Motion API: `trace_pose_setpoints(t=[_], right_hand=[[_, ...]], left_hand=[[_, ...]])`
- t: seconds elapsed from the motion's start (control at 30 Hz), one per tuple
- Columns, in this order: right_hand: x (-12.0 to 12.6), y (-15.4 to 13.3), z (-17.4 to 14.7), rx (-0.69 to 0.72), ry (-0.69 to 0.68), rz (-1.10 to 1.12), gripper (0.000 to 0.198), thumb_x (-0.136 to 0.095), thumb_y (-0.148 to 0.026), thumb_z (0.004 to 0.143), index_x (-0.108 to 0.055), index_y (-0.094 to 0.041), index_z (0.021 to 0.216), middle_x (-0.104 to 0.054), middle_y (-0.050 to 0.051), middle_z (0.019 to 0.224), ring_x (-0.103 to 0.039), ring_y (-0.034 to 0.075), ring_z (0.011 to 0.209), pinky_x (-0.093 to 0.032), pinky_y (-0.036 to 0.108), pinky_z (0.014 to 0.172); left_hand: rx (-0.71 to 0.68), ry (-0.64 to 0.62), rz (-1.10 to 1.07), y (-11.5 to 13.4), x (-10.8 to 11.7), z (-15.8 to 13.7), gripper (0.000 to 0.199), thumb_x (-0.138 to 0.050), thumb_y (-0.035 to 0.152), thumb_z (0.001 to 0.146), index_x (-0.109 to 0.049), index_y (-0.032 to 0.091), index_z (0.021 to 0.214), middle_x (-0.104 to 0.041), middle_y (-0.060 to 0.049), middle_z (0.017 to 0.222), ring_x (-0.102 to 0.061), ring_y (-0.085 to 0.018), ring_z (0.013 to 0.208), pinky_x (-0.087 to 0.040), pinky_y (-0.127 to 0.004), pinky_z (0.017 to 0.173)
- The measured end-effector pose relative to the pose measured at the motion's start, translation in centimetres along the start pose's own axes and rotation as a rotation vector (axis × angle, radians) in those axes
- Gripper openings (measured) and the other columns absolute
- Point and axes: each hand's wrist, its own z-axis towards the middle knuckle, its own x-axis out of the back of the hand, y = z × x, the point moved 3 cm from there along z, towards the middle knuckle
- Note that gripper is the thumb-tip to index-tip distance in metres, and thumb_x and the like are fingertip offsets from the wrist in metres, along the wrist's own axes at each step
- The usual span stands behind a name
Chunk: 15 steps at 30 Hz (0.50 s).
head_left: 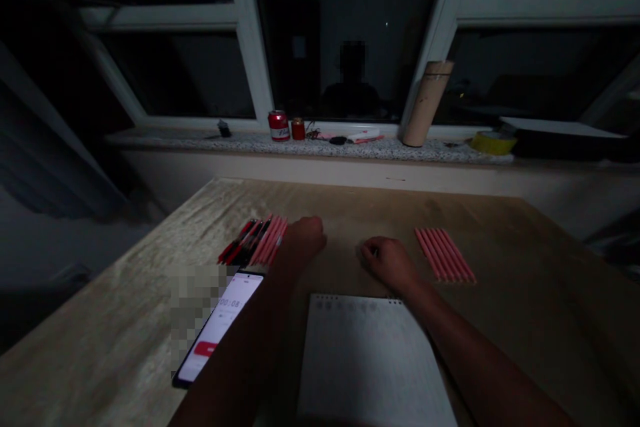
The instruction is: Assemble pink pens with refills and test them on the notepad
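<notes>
My left hand [306, 235] is closed just above the table, right beside a row of pink pencils [270, 240]. Its fingers curl under, so what they hold, if anything, is hidden. Red and black pens [245, 242] lie against the pencils on their left. Over the middle of the table, my right hand [389, 259] is curled with thumb and fingertips together, slightly blurred; I cannot make out anything in it. To its right, several pink pencils [444, 255] lie side by side in a second row.
A spiral notebook [370, 360] lies in front of me, between my forearms. A phone [220, 327] showing a timer is partly behind my left arm. Along the windowsill [200, 141] stand a red can [279, 126], a small red jar [298, 129], a cardboard tube [427, 103] and yellow tape [493, 143].
</notes>
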Motion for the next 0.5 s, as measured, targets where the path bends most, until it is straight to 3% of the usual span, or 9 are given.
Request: trace_pose_setpoints(t=[0.07,0.23,0.5], right_hand=[[-0.2,0.1,0.0,0.001,-0.009,0.001,0.027,-0.044,-0.026,0.083,-0.065,-0.017,0.068,-0.067,0.006,0.069,-0.058,0.014,0.062,-0.034,0.022,0.060],[-0.5,-0.3,0.1,0.006,-0.020,-0.050,0.029,-0.043,-0.028,0.084,-0.065,-0.017,0.070,-0.067,0.007,0.072,-0.058,0.014,0.063,-0.033,0.023,0.059],[-0.8,-0.3,0.0,0.031,-0.029,-0.130,0.029,-0.042,-0.028,0.086,-0.065,-0.018,0.071,-0.067,0.007,0.075,-0.059,0.015,0.066,-0.033,0.024,0.060]], left_hand=[[0.111,0.057,0.057,-1.9,1.1,0.1,0.027,-0.046,0.025,0.079,-0.064,0.013,0.094,-0.066,-0.018,0.096,-0.063,-0.027,0.091,-0.047,-0.034,0.075],[0.321,0.033,0.090,-5.3,2.0,-0.1,0.033,-0.039,0.028,0.083,-0.063,0.012,0.099,-0.066,-0.020,0.096,-0.063,-0.028,0.092,-0.048,-0.034,0.073],[0.329,-0.025,0.094,-6.2,1.2,0.2,0.039,-0.034,0.035,0.086,-0.065,0.012,0.095,-0.067,-0.020,0.093,-0.064,-0.029,0.092,-0.047,-0.034,0.074]])
